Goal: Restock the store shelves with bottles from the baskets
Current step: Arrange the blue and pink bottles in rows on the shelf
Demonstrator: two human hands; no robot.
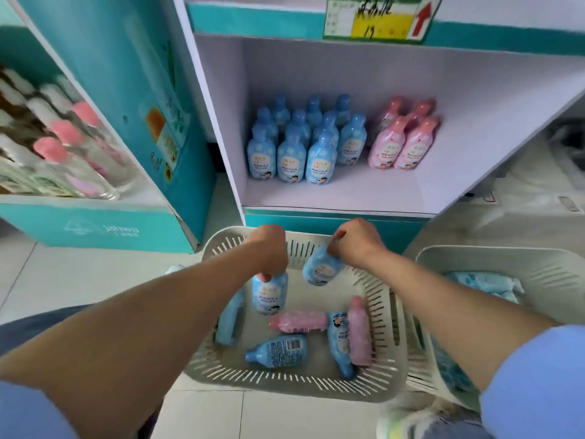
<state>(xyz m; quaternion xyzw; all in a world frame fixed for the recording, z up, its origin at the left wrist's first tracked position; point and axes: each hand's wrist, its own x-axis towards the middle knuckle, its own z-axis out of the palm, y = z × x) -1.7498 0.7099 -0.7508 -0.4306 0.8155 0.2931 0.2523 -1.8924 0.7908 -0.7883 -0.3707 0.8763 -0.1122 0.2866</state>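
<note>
My left hand [269, 250] grips the top of a blue bottle [269, 296], which hangs upright over the white slotted basket [285, 383]. My right hand [356, 243] holds a second blue bottle [321, 269] by its neck, tilted, above the basket's far side. Inside the basket lie more blue bottles [278, 346] and two pink bottles [299, 321]. On the white shelf [332, 194] beyond stand several blue bottles [304, 144] in rows, with several pink bottles [402, 137] to their right.
A second white basket [519, 274] with blue packs stands on the floor at the right. A teal display unit [104, 229] with clear and pink-capped bottles is at the left. A price tag [380, 17] hangs above the shelf. My shoe [399, 426] shows at the bottom.
</note>
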